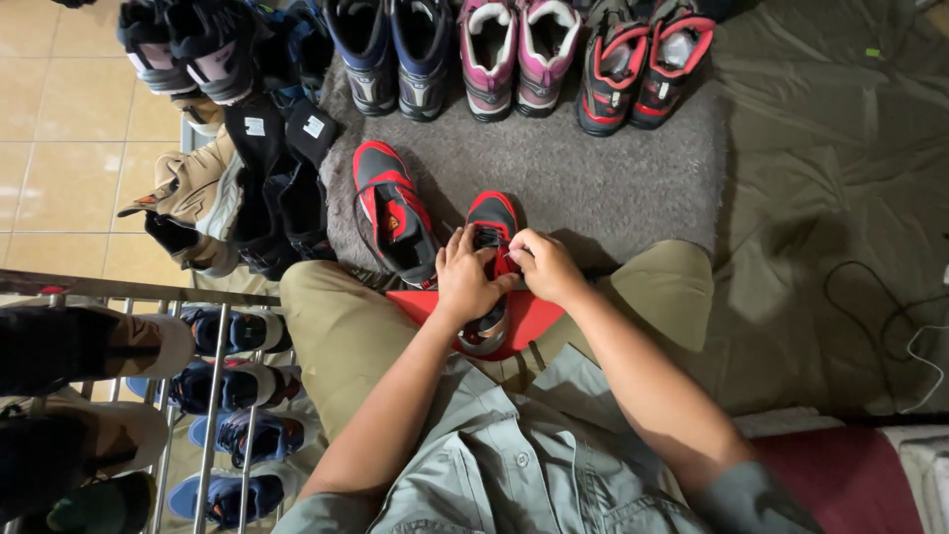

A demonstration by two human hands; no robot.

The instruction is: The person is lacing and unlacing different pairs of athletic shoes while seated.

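Observation:
A red and black shoe (491,220) rests toe-away on a red cloth (534,316) across my lap. My left hand (467,279) and my right hand (542,265) both grip the shoe over its laces, fingers curled, and they hide the middle of it. Its mate, a second red and black shoe (393,213), lies tilted on the grey mat (603,178) just left of my hands. My knees in khaki trousers (336,326) spread to either side.
Pairs of shoes line the mat's far edge: navy (395,49), pink (519,49), black and red (643,59). More shoes are piled at the left (237,178). A metal shoe rack (213,396) with blue shoes stands lower left. Green cloth (840,178) and cables (890,307) lie right.

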